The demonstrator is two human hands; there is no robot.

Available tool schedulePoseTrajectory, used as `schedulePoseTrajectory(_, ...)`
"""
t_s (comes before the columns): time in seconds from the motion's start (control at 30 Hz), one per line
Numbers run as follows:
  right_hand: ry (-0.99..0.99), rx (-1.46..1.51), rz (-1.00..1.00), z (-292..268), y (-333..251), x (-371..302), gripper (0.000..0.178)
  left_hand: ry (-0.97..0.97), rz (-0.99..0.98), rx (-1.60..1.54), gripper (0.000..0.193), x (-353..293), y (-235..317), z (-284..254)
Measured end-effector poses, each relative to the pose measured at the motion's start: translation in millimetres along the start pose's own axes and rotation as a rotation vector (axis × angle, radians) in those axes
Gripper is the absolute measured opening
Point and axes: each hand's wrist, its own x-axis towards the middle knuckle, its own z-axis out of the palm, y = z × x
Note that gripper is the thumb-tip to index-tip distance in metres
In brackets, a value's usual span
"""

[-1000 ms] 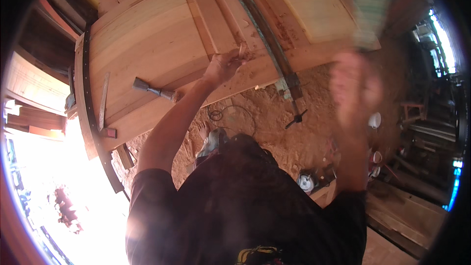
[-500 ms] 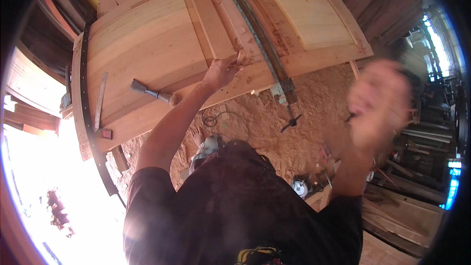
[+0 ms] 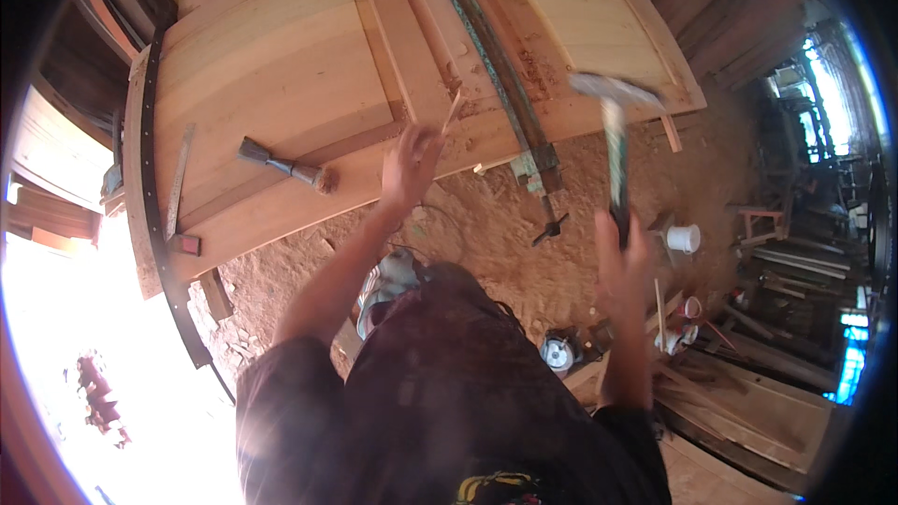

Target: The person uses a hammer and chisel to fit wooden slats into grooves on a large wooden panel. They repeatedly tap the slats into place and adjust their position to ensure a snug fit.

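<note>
My right hand grips a hammer by its dark lower handle. The metal head is raised, slightly blurred, near the front right corner of the wooden panel door. Close to the door's front edge, my left hand pinches a thin wooden sliver that points up and away; whether its far end touches the door, I cannot tell. A long metal bar clamp crosses the door just right of that hand. To the left, a chisel with a dark blade lies on the door.
A dark perforated metal strip runs over the door's left end, beside a thin flat stick. Wood shavings lie around the clamp. On the dusty floor are a power tool and a white bucket. Stacked boards surround the bench.
My right hand has swung inward and to the left, bringing the hammer into clear view. My left hand has drawn back a little toward me, with the sliver now showing above its fingers.
</note>
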Motion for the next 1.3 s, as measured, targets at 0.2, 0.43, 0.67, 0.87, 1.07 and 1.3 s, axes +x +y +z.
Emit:
schedulePoseTrajectory(0.2,0.041,0.129,0.215,22.3,58.6,-64.4,0.02,-0.123,-1.028,-0.835,0.049,-105.2,-42.8,14.4)
schedulePoseTrajectory(0.43,-0.072,0.084,0.184,8.2,82.1,-80.8,0.015,0.22,-0.807,-1.517,0.084,-60.0,-60.6,76.9)
schedulePoseTrajectory(0.67,-0.13,0.095,0.147,18.9,52.4,-60.9,0.019,0.269,-0.723,-1.537,0.082,-59.5,-58.8,81.1)
schedulePoseTrajectory(0.87,-0.181,0.149,0.073,35.2,-9.4,-24.3,0.02,0.352,-0.712,-1.495,0.076,-55.6,-63.7,85.8)
schedulePoseTrajectory(1.07,-0.18,0.011,-0.192,53.2,-45.1,16.7,0.024,0.386,-0.623,-1.664,0.074,-53.3,-64.7,95.9)
schedulePoseTrajectory(1.3,-0.294,-0.372,-0.083,72.6,-67.9,53.1,0.038,0.446,-0.647,-1.607,0.069,-49.0,-65.7,91.8)
